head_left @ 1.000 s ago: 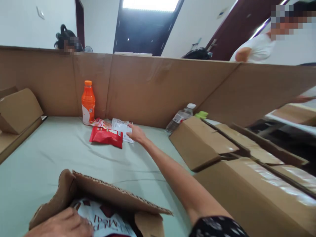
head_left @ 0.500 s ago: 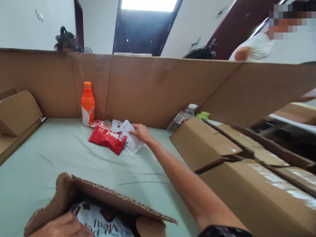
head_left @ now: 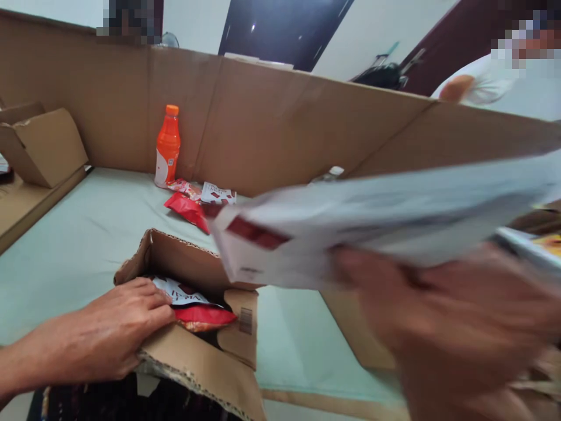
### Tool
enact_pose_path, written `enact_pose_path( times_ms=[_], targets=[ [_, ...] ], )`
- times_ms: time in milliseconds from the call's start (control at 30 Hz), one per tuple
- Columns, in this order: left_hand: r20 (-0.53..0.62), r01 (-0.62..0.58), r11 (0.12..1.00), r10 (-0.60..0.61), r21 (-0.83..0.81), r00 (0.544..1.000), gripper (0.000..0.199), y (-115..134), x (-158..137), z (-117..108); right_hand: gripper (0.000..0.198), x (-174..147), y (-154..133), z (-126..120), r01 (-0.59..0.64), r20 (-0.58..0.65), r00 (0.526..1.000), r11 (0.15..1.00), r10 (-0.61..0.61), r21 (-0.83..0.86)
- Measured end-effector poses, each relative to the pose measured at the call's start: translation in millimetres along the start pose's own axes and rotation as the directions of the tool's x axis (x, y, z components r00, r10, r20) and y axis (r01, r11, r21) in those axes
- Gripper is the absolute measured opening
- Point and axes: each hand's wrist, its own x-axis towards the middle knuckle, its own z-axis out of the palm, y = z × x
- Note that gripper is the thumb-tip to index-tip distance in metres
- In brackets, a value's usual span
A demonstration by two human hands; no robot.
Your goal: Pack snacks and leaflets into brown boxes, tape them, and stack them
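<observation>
My right hand (head_left: 442, 316), blurred by motion, is raised close to the camera at the right and closed on a white packet (head_left: 307, 234) with dark red squares. My left hand (head_left: 135, 313) grips the left end of an open cardboard box (head_left: 184, 254), its fingers curled over the edge; the fingertips are partly hidden. Inside the box lie a white printed packet (head_left: 175, 290) and a red packet (head_left: 204, 316). The held packet covers part of the box's far right corner.
On the pale green cloth (head_left: 109, 204) stands an orange bottle (head_left: 169, 146). Beside it lie a red packet (head_left: 188, 207) and a white packet (head_left: 217, 192). A cardboard wall (head_left: 280, 117) runs along the back. At left is another cardboard box (head_left: 52, 146). A person (head_left: 482, 82) is beyond the wall.
My right hand has lifted a white packet from the back of the cloth and brought it nearer, to the right. My left hand stays at the box, which now shows more fully.
</observation>
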Motion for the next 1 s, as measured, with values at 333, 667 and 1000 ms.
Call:
enact_pose_path(
  times_ms=[333,667,1000],
  targets=[
    [-0.016,0.016,0.998,-0.015,0.059,1.000,0.051,4,-3,13,0.037,-24,-20,113,0.118,0.918,0.374,0.989,-0.131,0.093],
    [-0.465,0.063,0.980,0.033,0.189,0.885,0.041,2,-44,9,0.029,-35,-17,68,0.011,0.540,0.828,0.969,-0.147,0.247],
    [-0.548,0.166,0.981,-0.193,-0.099,0.814,0.051,-21,-38,36,0.026,-26,21,84,-0.238,0.429,0.885,0.968,0.182,0.079]
  ],
)
